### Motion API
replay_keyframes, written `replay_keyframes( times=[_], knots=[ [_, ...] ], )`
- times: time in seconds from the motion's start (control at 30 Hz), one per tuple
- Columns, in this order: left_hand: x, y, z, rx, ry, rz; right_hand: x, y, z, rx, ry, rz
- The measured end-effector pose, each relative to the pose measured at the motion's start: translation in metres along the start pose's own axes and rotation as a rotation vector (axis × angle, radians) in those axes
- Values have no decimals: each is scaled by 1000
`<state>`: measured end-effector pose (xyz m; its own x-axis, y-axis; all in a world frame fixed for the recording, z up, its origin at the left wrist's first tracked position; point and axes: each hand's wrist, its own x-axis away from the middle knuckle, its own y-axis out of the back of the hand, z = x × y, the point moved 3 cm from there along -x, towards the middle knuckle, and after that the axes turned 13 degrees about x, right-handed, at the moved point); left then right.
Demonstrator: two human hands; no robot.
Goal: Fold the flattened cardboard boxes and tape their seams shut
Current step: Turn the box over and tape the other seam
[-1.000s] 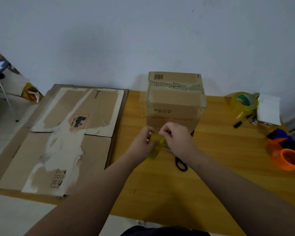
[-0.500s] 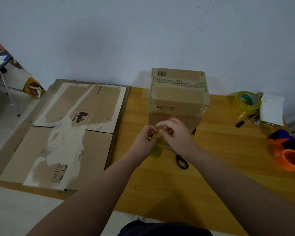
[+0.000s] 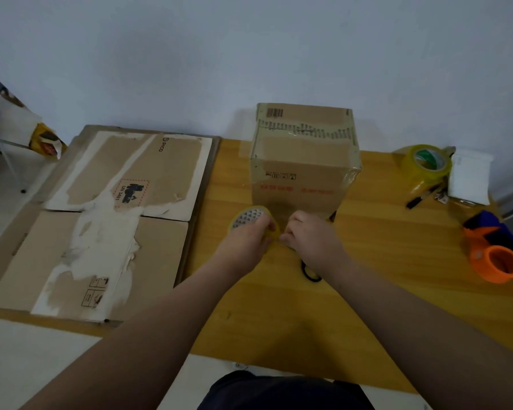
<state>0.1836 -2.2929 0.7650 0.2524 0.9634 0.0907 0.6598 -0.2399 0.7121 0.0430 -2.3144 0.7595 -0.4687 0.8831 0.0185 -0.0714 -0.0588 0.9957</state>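
Grips tape roll [image 3: 248, 216], likely light and stiff, by its rim in left hand [image 3: 246, 242]; curls right hand [image 3: 311, 241] beside it, hold unclear.

A plain pale-blue wall [image 3: 249, 39] backs the wooden worktop [image 3: 397, 276]; a pale floor [image 3: 27, 365] shows at left, in soft, even light.

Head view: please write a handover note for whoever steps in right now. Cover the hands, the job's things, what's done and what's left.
Hands: the left hand grips the tape roll. The right hand has curled fingertips at the roll's edge; I cannot tell whether it pinches the tape.
Things: the folded box stands on the table. The flattened cardboard lies at the left.
Done: one box folded, top seam taped.
Left: fold and tape the flattened cardboard.
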Motion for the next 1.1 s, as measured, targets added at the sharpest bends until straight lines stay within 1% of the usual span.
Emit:
replay_keyframes(
  times=[0.1, 0.13, 0.17, 0.23, 0.3, 0.37, 0.47, 0.53, 0.57, 0.6, 0.67, 0.73, 0.8, 0.87, 0.93, 1.03, 1.1],
  knots=[
    [-1, -20, 11, -94, 36, 88, 13, -13, -10, 214, 15, 193],
    [0, -25, 16, -112, 58, 111, 19, -16, -16, 249, 9, 246],
    [1, -30, 23, -143, 73, 136, 24, -17, -23, 251, -1, 272],
    [2, -41, 34, -276, 63, 198, 32, -16, -38, 152, -91, 254],
    [4, -52, 40, -449, 33, 250, 35, -12, -45, 43, -156, 195],
    [6, -62, 44, -534, 23, 291, 32, -8, -44, 2, -138, 102],
    [8, -68, 53, -514, 118, 370, 24, 7, -33, 47, -82, -134],
    [8, -67, 56, -470, 152, 397, 19, 18, -29, 88, -96, -278],
    [6, -61, 53, -438, 140, 378, 15, 23, -27, 103, -106, -330],
    [4, -52, 48, -397, 104, 324, 9, 28, -26, 119, -119, -365],
    [-3, -23, 32, -284, -12, 119, -5, 38, -25, 138, -151, -395],
    [-10, 11, 17, -136, -92, -64, -24, 50, -23, 135, -157, -400],
    [-17, 43, 5, -47, -122, -181, -46, 63, -15, 147, -128, -352],
    [-22, 69, -4, -12, -125, -256, -68, 69, -8, 172, -113, -230],
    [-25, 87, -11, -1, -112, -293, -84, 64, -5, 212, -116, -154],
    [-33, 104, -12, 31, -114, -316, -89, 56, -11, 217, -75, -159],
    [-43, 113, -11, 26, -130, -356, -88, 55, -21, 207, 54, -233]
  ],
)
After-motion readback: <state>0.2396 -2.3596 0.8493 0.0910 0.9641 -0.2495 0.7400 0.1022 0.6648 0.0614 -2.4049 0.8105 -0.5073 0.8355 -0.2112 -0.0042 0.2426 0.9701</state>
